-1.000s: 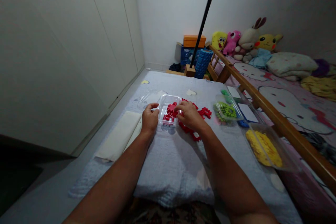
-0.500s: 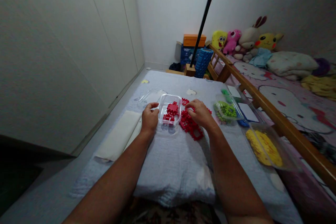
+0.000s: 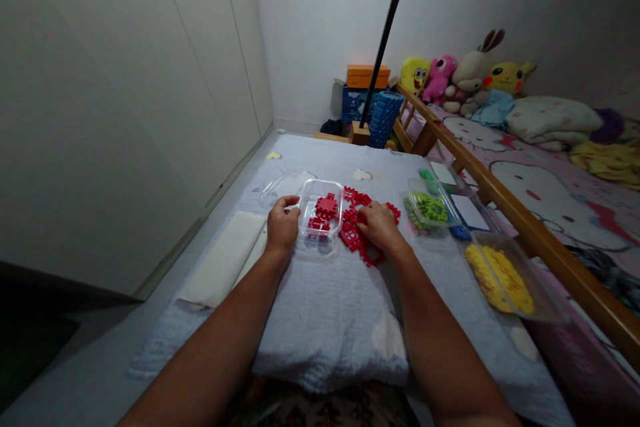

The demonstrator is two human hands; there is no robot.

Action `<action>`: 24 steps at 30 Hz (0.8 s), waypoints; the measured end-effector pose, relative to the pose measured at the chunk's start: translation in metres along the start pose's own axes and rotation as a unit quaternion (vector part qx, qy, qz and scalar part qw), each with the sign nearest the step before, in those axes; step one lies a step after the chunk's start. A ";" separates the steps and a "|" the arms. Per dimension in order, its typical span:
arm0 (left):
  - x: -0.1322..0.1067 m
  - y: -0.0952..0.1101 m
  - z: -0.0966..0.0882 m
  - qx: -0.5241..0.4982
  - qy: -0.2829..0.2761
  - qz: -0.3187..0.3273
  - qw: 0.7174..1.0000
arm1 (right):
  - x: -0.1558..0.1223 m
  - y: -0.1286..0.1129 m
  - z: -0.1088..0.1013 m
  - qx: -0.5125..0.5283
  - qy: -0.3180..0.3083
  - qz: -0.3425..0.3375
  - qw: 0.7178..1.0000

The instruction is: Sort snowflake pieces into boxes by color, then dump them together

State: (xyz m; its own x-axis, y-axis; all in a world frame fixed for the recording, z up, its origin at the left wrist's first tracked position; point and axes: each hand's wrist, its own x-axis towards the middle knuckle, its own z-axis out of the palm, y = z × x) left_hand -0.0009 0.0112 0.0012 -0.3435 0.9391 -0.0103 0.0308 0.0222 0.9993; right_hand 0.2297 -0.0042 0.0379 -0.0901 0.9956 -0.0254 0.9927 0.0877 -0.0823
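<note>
A clear plastic container [image 3: 336, 230] stands on the cloth in front of me, with several red interlocking plastic pieces [image 3: 327, 206] inside it. My left hand [image 3: 283, 225] grips the container's left rim between thumb and fingers. To the container's right lies a loose pile of red interlocking pieces [image 3: 351, 237]. My right hand [image 3: 381, 227] reaches down into this pile, its thumb and fingers closed at a red piece that they partly cover. Behind the container, a clear plastic lid [image 3: 280, 188] rests on the cloth.
A folded off-white cloth [image 3: 223, 257] lies left of my left forearm. At the right stand a clear box with green pieces [image 3: 431, 208] and one with yellow pieces [image 3: 500, 278]. A wooden bed rail [image 3: 493, 193] borders the table's right side; a black pole [image 3: 385, 40] rises behind.
My right hand has moved down into the red pile, where its fingers close at a piece. My left hand stays on the container's rim. The view has shifted slightly.
</note>
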 end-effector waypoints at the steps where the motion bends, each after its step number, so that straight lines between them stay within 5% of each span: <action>1: 0.000 0.000 0.000 -0.001 0.000 -0.001 1.000 | 0.001 0.001 0.001 0.005 -0.002 -0.002 1.000; 11: 0.002 -0.003 0.000 -0.001 -0.002 0.005 1.000 | 0.003 0.010 0.001 0.111 0.072 -0.015 0.991; 16: 0.001 -0.003 0.000 -0.005 -0.006 -0.004 1.000 | -0.002 -0.010 -0.001 0.215 0.158 -0.091 0.960; 24: 0.003 -0.003 0.000 -0.003 0.000 0.011 1.000 | -0.005 -0.040 0.013 0.200 0.157 -0.117 0.960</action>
State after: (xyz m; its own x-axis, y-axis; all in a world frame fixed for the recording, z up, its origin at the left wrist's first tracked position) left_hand -0.0022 0.0136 -0.0017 -0.3430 0.9393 0.0121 0.0329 -0.0008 0.9995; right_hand 0.1897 -0.0134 0.0282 -0.2156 0.9165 0.3370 0.8331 0.3527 -0.4262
